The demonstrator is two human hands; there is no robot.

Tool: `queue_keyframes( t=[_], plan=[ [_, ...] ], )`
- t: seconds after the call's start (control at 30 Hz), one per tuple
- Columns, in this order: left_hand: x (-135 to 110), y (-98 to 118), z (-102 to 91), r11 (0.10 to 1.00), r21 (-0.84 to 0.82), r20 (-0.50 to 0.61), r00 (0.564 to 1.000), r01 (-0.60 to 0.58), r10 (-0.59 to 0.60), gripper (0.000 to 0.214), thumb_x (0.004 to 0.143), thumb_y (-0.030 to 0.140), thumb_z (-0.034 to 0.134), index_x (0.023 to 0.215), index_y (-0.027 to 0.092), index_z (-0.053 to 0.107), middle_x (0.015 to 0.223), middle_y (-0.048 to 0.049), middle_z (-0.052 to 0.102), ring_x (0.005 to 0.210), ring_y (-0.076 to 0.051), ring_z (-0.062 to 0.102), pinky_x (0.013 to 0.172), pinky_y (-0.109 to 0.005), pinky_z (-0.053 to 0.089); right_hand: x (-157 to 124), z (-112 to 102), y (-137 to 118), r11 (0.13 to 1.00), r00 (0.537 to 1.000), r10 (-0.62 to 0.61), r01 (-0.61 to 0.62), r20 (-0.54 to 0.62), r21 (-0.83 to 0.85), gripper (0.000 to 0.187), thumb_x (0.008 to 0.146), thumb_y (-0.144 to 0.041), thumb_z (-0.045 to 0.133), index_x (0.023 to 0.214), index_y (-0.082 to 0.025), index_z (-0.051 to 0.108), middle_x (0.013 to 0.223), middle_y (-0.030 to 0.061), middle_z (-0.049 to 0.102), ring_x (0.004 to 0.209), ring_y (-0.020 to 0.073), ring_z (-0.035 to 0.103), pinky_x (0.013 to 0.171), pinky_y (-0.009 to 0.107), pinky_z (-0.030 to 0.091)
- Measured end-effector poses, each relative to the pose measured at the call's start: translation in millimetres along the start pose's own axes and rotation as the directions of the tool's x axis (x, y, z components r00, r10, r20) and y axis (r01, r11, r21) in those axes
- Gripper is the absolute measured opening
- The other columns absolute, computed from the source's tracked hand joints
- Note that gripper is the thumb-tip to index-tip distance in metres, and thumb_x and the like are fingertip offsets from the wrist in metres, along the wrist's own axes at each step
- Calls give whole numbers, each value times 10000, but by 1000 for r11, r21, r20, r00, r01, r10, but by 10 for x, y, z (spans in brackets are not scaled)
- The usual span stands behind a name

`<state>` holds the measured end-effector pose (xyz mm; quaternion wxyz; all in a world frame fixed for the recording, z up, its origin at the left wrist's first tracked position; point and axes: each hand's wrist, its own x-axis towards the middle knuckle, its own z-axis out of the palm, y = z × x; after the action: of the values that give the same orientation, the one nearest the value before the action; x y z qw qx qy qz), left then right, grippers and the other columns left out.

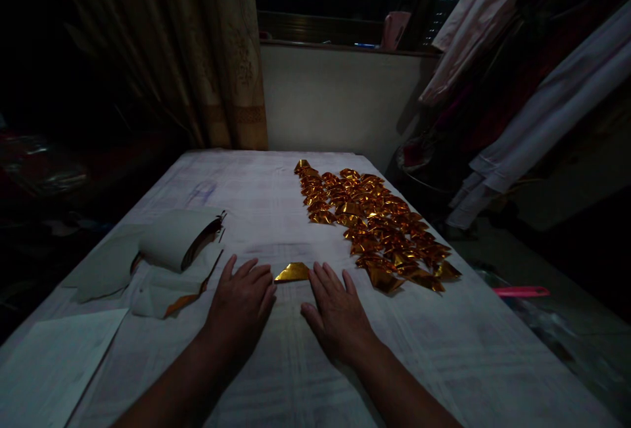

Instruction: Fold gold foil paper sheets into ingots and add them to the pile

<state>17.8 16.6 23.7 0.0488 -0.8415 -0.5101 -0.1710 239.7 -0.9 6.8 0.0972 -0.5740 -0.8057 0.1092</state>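
Note:
A flat folded piece of gold foil paper (292,272) lies on the cloth between my two hands, shaped like a low trapezoid with a pointed end on the left. My left hand (244,290) rests beside its left end, palm down with fingers stretched out. At the other end, my right hand (335,309) lies flat, its fingertips touching or very near the foil. Neither hand grips anything. To the right spreads a large group of folded gold foil pieces (369,208) in rough rows. Left of my left hand are stacks of pale-backed paper sheets (170,237), some curled, with gold showing at an edge.
A checked cloth covers the table (246,181). A white sheet (64,365) lies at the near left. Behind stand a curtain (211,53) and a ledge with a pink cup (394,29). Clothes (552,106) hang at the right, above a pink handle (521,291) beside the table.

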Motion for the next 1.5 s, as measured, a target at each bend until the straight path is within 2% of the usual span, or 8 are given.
queue_keyframes(
  t=[0.13,0.23,0.33,0.53,0.9,1.13,1.37,1.5],
  plan=[
    [103,74,159,995,-39,46,995,-88,90,448,1002,344,456,1411,184,546,1433,-102,603,1363,-320,502,1186,-591,212,5,-6,-5,1000,1000,-4,4,11,2,632,1028,-525,395,1543,-158,380,1623,93,289,1519,293,248,1236,583,159],
    [114,82,259,991,-51,103,987,-121,126,490,1006,403,469,1460,222,496,1473,-75,568,1406,-299,456,1218,-568,151,1,-1,-8,1000,1000,-9,9,-3,9,627,1030,-517,400,1540,-152,384,1619,99,299,1517,292,254,1236,581,161],
    [105,59,267,992,-62,90,990,-108,113,457,1015,424,461,1435,256,523,1453,-51,590,1402,-290,463,1225,-571,129,-2,2,-5,1000,1000,-13,13,-19,23,614,1026,-498,426,1534,-154,396,1611,102,320,1511,302,267,1229,596,172],
    [83,-44,224,991,-90,-1,995,-98,99,320,1011,326,490,1285,251,638,1276,-62,714,1251,-315,598,1163,-638,240,10,9,28,999,996,-11,14,-85,35,516,999,-384,499,1467,-167,498,1569,117,420,1475,320,345,1205,606,235],
    [131,-21,187,961,-275,-37,999,-36,26,262,986,350,546,1192,225,649,1152,-66,733,1111,-263,642,1124,-566,325,10,96,107,996,963,-55,71,-264,53,427,943,-232,525,1359,-149,577,1468,152,548,1406,321,440,1170,584,300],
    [152,5,95,915,-394,-98,994,-85,50,169,987,292,519,936,225,665,895,-42,713,866,-211,647,816,-379,491,46,134,212,972,883,-85,176,-462,158,382,901,-108,459,1224,-201,641,1351,116,648,1277,243,567,1103,479,403],
    [125,-29,127,904,-403,-146,985,-145,93,181,1000,297,499,1009,215,661,974,-65,738,894,-213,686,778,-350,541,89,108,283,959,891,-31,153,-452,238,479,784,-28,458,1196,-199,632,1194,94,713,1119,228,633,968,399,476],
    [118,-56,158,875,-463,-146,986,-141,82,173,995,281,494,1028,228,655,1064,-74,735,958,-203,700,801,-336,576,91,64,257,949,919,-73,184,-387,256,337,883,-87,509,1157,-232,640,1071,56,733,1016,212,638,915,361,468]
  ],
)
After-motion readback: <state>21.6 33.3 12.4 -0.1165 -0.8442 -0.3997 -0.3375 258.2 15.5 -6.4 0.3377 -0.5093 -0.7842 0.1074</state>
